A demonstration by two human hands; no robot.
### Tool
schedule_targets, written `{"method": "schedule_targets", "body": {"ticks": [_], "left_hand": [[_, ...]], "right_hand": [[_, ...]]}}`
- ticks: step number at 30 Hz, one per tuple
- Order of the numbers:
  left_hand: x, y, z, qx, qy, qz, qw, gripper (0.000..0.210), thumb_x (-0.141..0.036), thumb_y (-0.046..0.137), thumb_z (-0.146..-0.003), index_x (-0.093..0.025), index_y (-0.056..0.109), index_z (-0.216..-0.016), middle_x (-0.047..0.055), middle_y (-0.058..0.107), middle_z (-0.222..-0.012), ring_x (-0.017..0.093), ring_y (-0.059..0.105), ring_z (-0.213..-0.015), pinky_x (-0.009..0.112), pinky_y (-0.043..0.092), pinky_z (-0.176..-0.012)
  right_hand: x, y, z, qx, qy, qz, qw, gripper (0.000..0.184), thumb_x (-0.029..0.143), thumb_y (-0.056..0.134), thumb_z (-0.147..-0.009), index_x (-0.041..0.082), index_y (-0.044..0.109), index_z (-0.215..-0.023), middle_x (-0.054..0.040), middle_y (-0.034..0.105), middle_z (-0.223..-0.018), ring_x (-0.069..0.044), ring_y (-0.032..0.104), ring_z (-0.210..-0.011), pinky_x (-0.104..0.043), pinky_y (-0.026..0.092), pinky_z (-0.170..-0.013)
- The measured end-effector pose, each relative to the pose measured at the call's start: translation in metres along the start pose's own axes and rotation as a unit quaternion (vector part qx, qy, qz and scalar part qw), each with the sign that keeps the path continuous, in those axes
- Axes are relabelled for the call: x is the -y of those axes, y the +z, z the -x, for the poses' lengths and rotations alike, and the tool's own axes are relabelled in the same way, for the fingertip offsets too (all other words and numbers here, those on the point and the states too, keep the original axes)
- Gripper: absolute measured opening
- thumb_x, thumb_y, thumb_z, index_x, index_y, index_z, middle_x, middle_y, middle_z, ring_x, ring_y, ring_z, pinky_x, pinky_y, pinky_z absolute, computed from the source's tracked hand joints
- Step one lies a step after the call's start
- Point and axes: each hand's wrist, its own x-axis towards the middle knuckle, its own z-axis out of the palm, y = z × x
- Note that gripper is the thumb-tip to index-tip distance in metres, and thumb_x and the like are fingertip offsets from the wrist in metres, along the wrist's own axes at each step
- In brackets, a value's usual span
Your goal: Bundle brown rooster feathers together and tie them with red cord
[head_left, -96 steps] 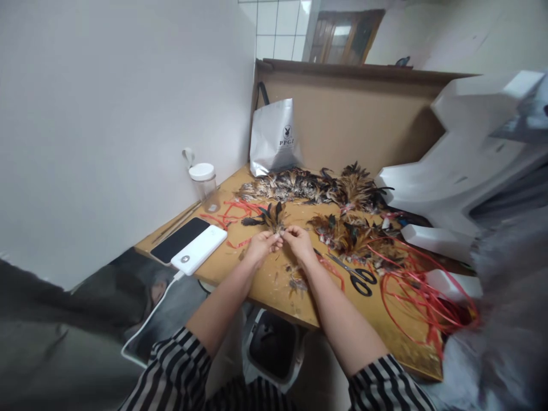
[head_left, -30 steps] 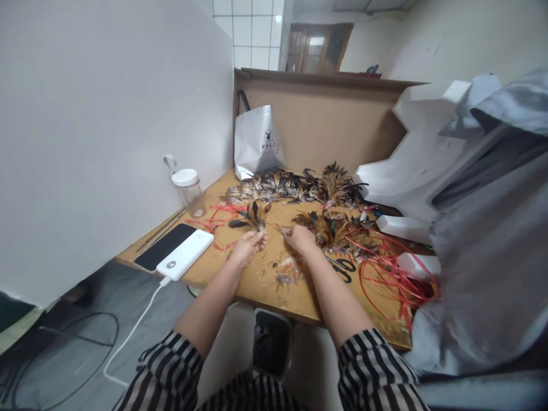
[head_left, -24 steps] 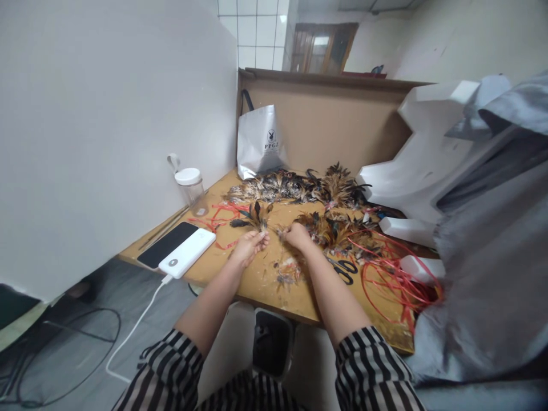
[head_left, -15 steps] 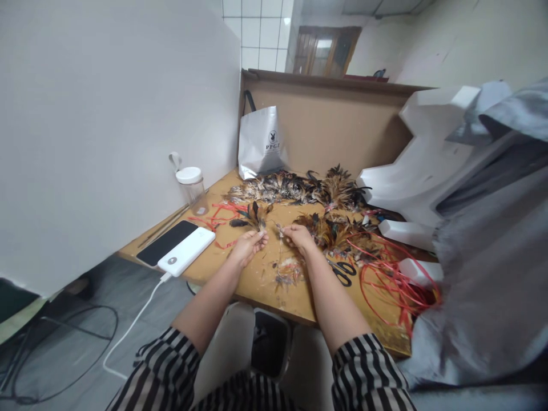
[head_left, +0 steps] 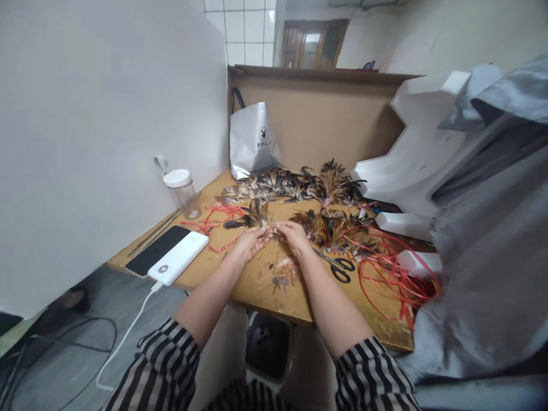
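Observation:
My left hand is closed on the base of a small bunch of brown and black feathers, whose tips fan upward. Close beside it, my right hand pinches a small, pale, feathery piece, too small to make out fully. Only a narrow gap parts the two hands. Behind them lies a long row of mottled feathers, with more brown feather bunches to the right. Loose feather scraps are scattered on the table below my hands.
Black-handled scissors lie right of my right forearm, near tangled red strips. At the left are a white power bank, a dark phone and a lidded jar. A silver bag stands at the back of the wooden table.
My hands have come closer together, the left still on the feather bunch. The whole view has shifted slightly, and more of the scissors shows beside my right arm.

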Motion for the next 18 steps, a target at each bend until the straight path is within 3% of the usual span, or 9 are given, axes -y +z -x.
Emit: {"method": "schedule_targets", "body": {"ticks": [8, 18], "left_hand": [[0.012, 0.002, 0.000, 0.014, 0.017, -0.008, 1.000, 0.004, -0.009, 0.055, -0.075, -0.007, 0.058, -0.074, 0.007, 0.062, -0.061, 0.009, 0.060, -0.057, 0.016, 0.047, -0.054], [0.011, -0.006, 0.003, 0.028, 0.031, -0.018, 0.999, 0.006, -0.011, 0.058, -0.073, -0.006, 0.059, -0.075, 0.009, 0.064, -0.066, 0.008, 0.059, -0.056, 0.016, 0.045, -0.054]], "right_hand": [[0.000, 0.010, 0.004, -0.002, -0.062, 0.072, 0.996, 0.019, 0.030, 0.067, -0.054, 0.014, 0.063, -0.062, 0.0008, 0.061, -0.057, -0.009, 0.050, -0.052, -0.022, 0.038, -0.056], [0.004, 0.012, 0.007, 0.014, -0.019, 0.020, 1.000, 0.019, 0.029, 0.069, -0.051, 0.015, 0.062, -0.061, 0.0023, 0.059, -0.052, -0.008, 0.047, -0.047, -0.023, 0.037, -0.054]]}}
